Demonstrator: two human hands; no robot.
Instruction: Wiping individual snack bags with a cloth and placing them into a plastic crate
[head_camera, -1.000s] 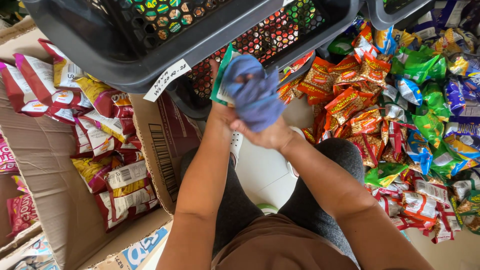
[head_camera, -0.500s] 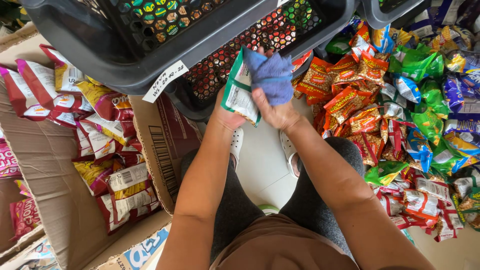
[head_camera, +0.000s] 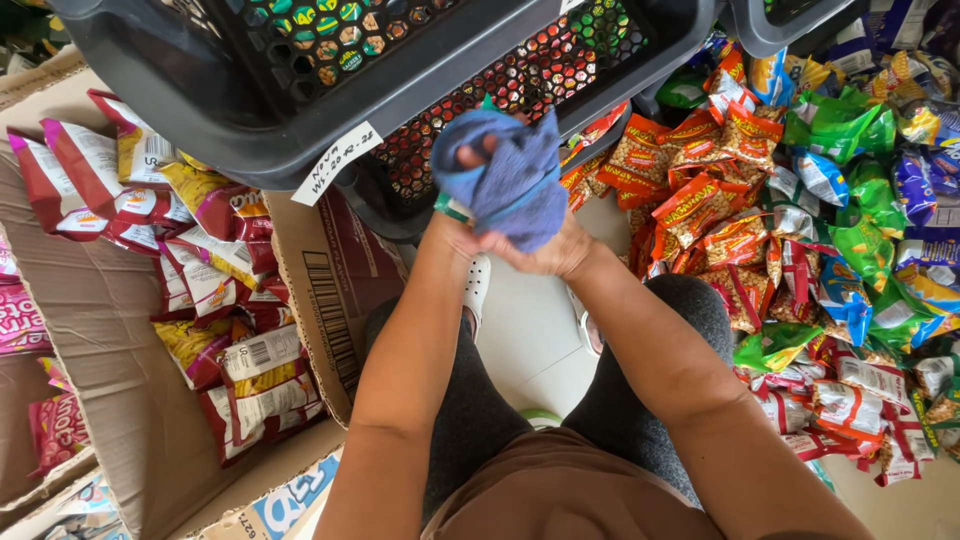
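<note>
Hands meet at the upper middle of the frame, both busy with one blue cloth. The right hand is closed around the lower part of the cloth, and the left hand is curled about a small packet, of which only a green and white edge shows beneath the folds. By my judgement the step in hand is wiping that packet, with the cloth wrapped nearly all the way round it. Just behind the hands stands a dark plastic crate with a paper label, its mesh wall showing more packets inside. At the left of the frame an open cardboard box holds maroon and yellow snack bags. At the right, a heap of orange, green and blue snack bags covers the floor. The next move likely calls for a firm pinch on the packet while the cloth slides off, so neither drops between the knees.
</note>
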